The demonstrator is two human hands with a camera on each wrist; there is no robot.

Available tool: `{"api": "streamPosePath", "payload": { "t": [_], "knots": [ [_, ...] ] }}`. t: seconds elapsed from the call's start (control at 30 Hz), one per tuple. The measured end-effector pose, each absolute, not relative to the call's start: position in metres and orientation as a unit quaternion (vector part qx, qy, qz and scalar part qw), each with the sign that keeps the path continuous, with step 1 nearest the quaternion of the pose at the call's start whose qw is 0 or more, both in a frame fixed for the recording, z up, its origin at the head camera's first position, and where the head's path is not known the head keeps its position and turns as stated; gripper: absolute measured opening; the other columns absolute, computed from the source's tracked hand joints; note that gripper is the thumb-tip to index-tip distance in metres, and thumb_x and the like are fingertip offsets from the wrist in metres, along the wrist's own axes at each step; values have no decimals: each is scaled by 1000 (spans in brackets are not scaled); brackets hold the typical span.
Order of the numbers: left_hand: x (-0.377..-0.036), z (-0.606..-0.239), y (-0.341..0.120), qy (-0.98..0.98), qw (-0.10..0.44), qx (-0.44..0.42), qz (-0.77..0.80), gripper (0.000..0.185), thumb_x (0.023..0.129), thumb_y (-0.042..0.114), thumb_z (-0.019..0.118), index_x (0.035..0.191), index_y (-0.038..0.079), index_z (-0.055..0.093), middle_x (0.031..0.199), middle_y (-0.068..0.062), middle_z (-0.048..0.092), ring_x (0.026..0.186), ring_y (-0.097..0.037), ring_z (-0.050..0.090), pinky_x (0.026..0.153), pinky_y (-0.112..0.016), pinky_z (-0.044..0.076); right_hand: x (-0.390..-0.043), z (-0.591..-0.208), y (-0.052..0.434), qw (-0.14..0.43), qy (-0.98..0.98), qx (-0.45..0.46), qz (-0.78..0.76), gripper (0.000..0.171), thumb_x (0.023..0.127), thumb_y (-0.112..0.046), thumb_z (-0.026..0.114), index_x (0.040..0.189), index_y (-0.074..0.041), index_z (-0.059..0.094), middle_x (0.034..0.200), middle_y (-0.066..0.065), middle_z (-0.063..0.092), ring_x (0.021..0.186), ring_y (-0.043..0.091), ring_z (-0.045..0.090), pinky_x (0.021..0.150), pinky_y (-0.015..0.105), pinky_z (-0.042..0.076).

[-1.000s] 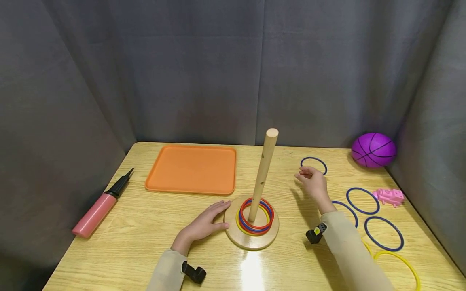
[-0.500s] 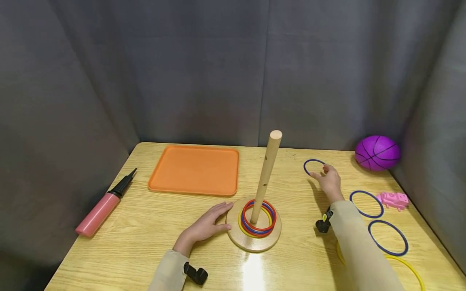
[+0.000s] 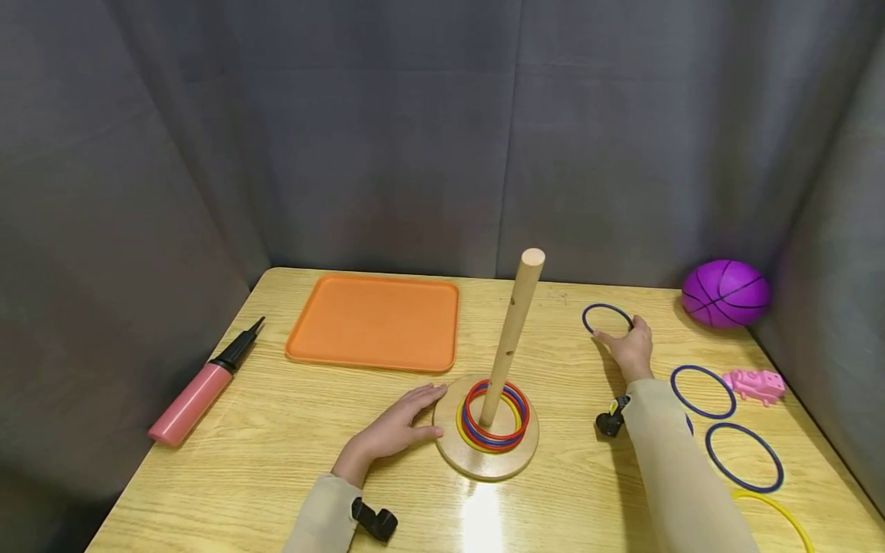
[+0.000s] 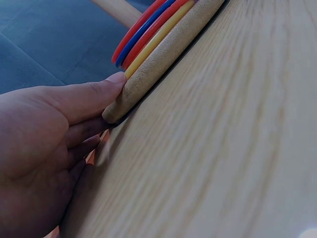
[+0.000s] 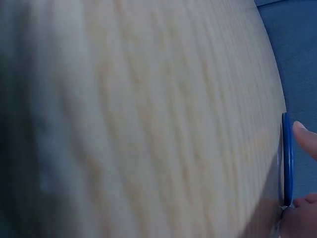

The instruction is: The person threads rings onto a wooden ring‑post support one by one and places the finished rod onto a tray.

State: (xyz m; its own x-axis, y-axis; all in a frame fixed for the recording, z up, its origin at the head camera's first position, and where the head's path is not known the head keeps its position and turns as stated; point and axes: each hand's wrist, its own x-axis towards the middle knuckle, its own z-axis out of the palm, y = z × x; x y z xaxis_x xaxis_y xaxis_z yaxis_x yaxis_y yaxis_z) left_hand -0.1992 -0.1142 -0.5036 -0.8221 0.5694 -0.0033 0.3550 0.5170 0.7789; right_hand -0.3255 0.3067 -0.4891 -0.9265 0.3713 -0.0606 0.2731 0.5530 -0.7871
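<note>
My left hand (image 3: 397, 426) rests against the left edge of a round wooden base (image 3: 484, 465), its fingers fairly straight. In the left wrist view the thumb (image 4: 94, 96) lies at the base's rim, beside the stacked rings. A wooden peg (image 3: 513, 330) rises from the base, slightly tilted in view. Around its foot lie several red, blue and yellow rings (image 3: 527, 418). At the far right, my right hand (image 3: 631, 349) spreads thumb and fingers over the near side of a blue ring (image 3: 605, 306) on the table. The right wrist view shows the thumb (image 5: 304, 136) just off that ring.
An orange tray (image 3: 376, 322) lies at the back left, with a pink hand pump (image 3: 193, 403) left of it. On the right are more blue rings (image 3: 745, 458), a yellow ring (image 3: 774, 507), a pink toy (image 3: 757, 385) and a purple ball (image 3: 726, 293). Grey curtains (image 3: 387, 138) surround the table.
My right hand has shifted from the left of the far blue ring to its near right side, thumb and fingers spreading apart. The left hand stays at the base; the view drifts slightly left.
</note>
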Motion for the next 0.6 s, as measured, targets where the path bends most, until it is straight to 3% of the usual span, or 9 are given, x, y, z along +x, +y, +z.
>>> {"api": "streamPosePath", "payload": {
  "t": [0.3,0.6],
  "knots": [
    [-198,-504,-114,860,130,270,414,69,94,32,63,152,9,33,158,-15,30,149,-36,21,118,-60,20,-329,-484,312,-17,-900,-159,406,102,90,-22,68,150,11,-6,155,38,2,145,50,8,121,54,14],
    [-199,-505,-114,862,131,267,411,70,94,33,63,152,10,33,158,-14,30,149,-35,21,118,-59,21,-332,-480,316,-46,-907,-157,387,99,91,-21,66,150,12,-6,154,39,3,144,52,8,120,56,15]
  ]
}}
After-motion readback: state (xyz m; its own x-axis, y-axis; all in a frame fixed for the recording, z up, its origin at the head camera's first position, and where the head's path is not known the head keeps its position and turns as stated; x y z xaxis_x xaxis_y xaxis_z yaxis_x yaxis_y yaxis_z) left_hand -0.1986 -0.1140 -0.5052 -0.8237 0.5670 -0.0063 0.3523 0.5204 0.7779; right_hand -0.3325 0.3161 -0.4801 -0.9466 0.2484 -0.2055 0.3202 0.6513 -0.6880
